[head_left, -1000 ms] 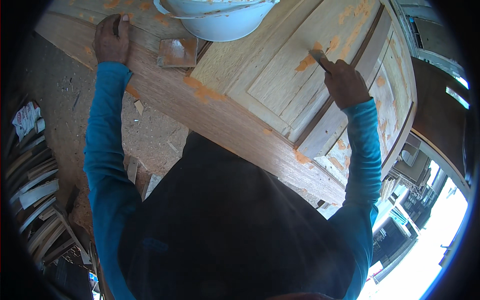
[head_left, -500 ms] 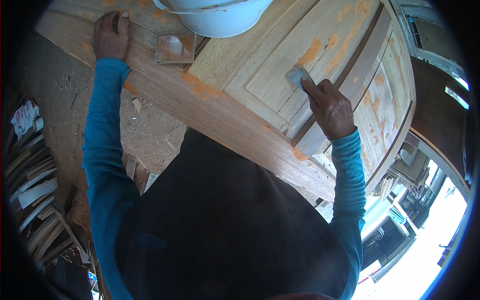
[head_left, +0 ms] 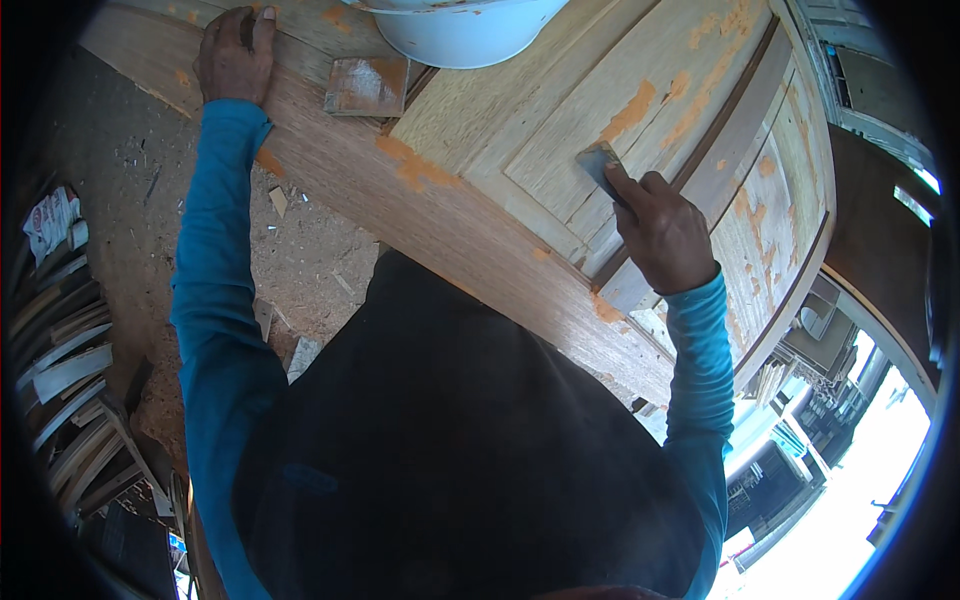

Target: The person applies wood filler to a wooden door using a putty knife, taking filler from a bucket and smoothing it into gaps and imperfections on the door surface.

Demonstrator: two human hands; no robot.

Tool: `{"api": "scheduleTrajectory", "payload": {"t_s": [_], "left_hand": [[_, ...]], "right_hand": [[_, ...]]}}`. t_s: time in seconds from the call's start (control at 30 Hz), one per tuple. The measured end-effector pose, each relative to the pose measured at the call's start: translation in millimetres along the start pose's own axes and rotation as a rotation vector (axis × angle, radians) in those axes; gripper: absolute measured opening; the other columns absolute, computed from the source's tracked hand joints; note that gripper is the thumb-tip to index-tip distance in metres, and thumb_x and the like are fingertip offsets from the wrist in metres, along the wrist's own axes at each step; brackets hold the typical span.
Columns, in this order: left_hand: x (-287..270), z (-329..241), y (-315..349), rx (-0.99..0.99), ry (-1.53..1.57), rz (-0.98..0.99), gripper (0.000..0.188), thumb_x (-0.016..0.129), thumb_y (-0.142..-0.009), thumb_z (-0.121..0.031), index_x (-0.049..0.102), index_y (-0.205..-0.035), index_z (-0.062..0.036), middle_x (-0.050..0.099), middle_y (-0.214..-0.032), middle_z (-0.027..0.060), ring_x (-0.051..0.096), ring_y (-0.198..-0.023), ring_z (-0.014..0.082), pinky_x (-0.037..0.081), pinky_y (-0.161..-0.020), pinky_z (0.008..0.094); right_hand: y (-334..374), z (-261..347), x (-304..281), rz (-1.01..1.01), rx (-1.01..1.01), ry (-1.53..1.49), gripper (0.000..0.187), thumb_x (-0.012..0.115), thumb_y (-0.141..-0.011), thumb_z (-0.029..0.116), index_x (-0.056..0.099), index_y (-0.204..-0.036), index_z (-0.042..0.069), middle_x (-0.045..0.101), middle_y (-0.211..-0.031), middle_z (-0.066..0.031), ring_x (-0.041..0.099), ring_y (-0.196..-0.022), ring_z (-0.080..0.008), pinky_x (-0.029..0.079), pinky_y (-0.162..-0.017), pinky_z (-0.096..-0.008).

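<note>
My right hand (head_left: 665, 232) grips a putty knife (head_left: 600, 168), index finger stretched along its grey blade. The blade lies against a pale wooden door panel (head_left: 560, 150), just on the near side of an orange filler patch (head_left: 630, 112). More orange filler marks the panel and the joints around it. At the far left, my left hand (head_left: 236, 58) rests on the door's long wooden edge (head_left: 340, 165), thumb apart from the fingers and nothing visibly held. Between the hands sit a small square wooden board (head_left: 367, 86) with smears on it and a white bucket (head_left: 470, 35).
Sawdust and wood scraps litter the floor (head_left: 310, 240) below the door's edge. Curved wooden pieces (head_left: 75, 370) are stacked at the left. A dark brown panel (head_left: 880, 240) stands at the right, with bright daylight beyond it.
The putty knife has moved slightly nearer to me, off the lower end of the filler patch. My left hand keeps its place on the wood. The whole view has shifted a little.
</note>
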State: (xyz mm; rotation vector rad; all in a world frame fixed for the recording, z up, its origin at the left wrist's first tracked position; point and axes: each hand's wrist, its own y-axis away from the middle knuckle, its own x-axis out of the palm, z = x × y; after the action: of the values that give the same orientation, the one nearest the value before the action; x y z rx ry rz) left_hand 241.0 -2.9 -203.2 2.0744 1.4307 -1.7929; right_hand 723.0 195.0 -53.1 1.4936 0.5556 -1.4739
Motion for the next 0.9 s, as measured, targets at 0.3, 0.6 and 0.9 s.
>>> {"api": "scheduleTrajectory", "payload": {"t_s": [0.3, 0.6, 0.9], "left_hand": [[0, 3, 0, -0.009, 0.030, 0.028, 0.049, 0.068, -0.099, -0.049, 0.074, -0.122, -0.0055, 0.068, -0.129, 0.0193, 0.064, -0.122, 0.0368, 0.052, -0.105, 0.0457], [2, 7, 2, -0.011, 0.023, 0.029, 0.052, 0.067, -0.097, -0.053, 0.073, -0.125, -0.0099, 0.066, -0.134, 0.0176, 0.063, -0.125, 0.0382, 0.048, -0.107, 0.0530], [2, 0, -1, -0.024, 0.039, 0.036, 0.051, 0.070, -0.096, -0.051, 0.074, -0.123, -0.0085, 0.067, -0.132, 0.0176, 0.065, -0.122, 0.0373, 0.052, -0.104, 0.0493]], "right_hand": [[1, 16, 20, -0.014, -0.043, -0.026, 0.043, 0.069, -0.092, 0.010, 0.064, -0.134, 0.014, 0.058, -0.083, -0.0110, 0.067, -0.073, -0.0301, 0.058, -0.061, -0.0448], [10, -3, 6, 0.027, -0.005, -0.103, 0.046, 0.072, -0.090, 0.011, 0.066, -0.135, 0.010, 0.063, -0.085, -0.0134, 0.068, -0.076, -0.0351, 0.057, -0.072, -0.0475], [-72, -81, -10, -0.152, 0.230, -0.113, 0.037, 0.064, -0.094, 0.022, 0.071, -0.126, 0.005, 0.073, -0.100, -0.0245, 0.070, -0.098, -0.0447, 0.056, -0.089, -0.0501]]}}
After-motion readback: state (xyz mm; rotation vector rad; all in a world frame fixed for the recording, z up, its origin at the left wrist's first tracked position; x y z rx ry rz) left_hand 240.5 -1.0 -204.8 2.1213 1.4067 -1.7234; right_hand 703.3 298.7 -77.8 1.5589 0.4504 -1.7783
